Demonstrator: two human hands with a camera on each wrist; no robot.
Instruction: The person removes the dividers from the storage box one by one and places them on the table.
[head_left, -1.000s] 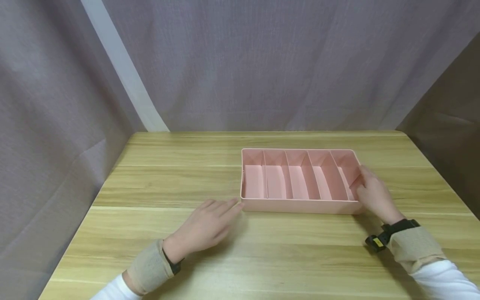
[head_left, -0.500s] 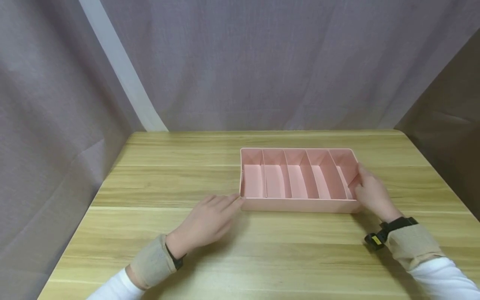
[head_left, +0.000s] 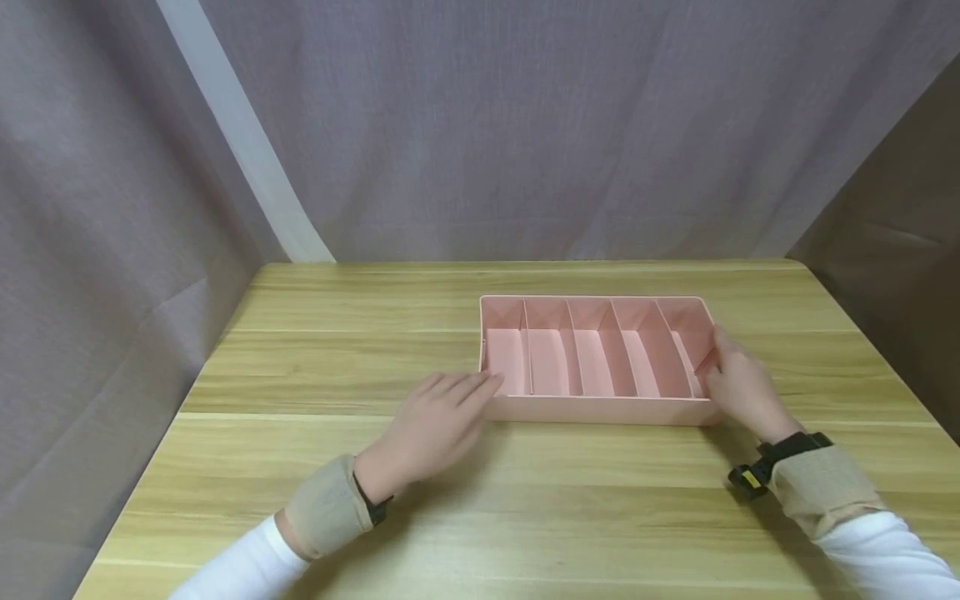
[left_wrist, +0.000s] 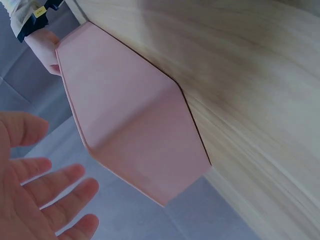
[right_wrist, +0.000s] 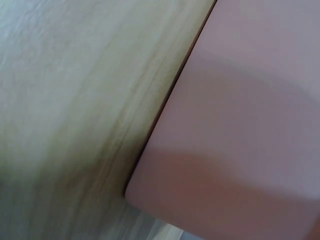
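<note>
A pink divided organizer box (head_left: 600, 410) lies on the wooden table, its several long compartments showing bare floors. At the box's right end, my right hand (head_left: 748, 392) grips the side wall, with fingers over the rim; part of its hold is hidden. My left hand (head_left: 435, 423) is over the near left corner, fingers stretched out. In the left wrist view the fingers of this left hand (left_wrist: 50, 195) are spread and apart from the outer wall of the box (left_wrist: 120, 100). The right wrist view shows just the box's wall (right_wrist: 240, 135) and the tabletop.
The wooden table (head_left: 315, 358) extends left of the box and in front of it. Grey curtains (head_left: 525, 125) hang behind the table and along its left. A darker cloth (head_left: 900, 217) hangs at the right.
My left hand has moved right and slightly away from me, from beside the box's near left corner to over it. My right hand stays at the right end. The box has hardly moved.
</note>
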